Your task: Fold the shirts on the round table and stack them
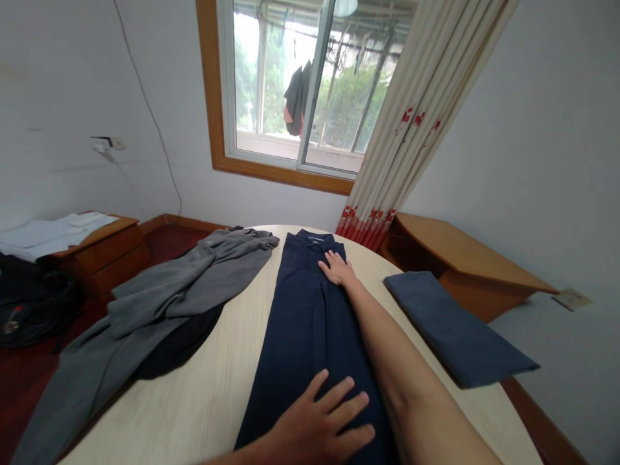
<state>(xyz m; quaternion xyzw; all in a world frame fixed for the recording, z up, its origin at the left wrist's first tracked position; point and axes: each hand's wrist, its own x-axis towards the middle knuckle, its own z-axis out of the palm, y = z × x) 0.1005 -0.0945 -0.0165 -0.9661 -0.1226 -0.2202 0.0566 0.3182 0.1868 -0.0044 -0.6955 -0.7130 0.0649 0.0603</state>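
Progress, my read: navy trousers [303, 323] are laid out lengthwise and mostly flat, so the flattening looks close to done. No crosswise fold on them in view; they run at long length toward the camera, so any shortening is still open. Near end is out of frame, can't check it.

Around the trousers: a blue-grey garment [453, 329] sits to their right, well apart, already a neat flat packet. To their left, a grey garment [169, 290] lies loose and rumpled over a black cloth [186, 342]; both look undone. All on the pale worktop [213, 387], trousers between packet and pile.

Right hand [335, 268]: at the trousers' far end, just below the waistband [314, 242], palm down on their right edge. Grip wide, nothing held. Left hand [324, 420]: over their near part, fingers spread, grip wide, nothing held; can't tell if it's touching.

Trousers look dark navy, matte, fairly smooth. Pale strip inside the waistband. Narrow ridge down the middle; can't tell if it's a fold or where the legs meet.
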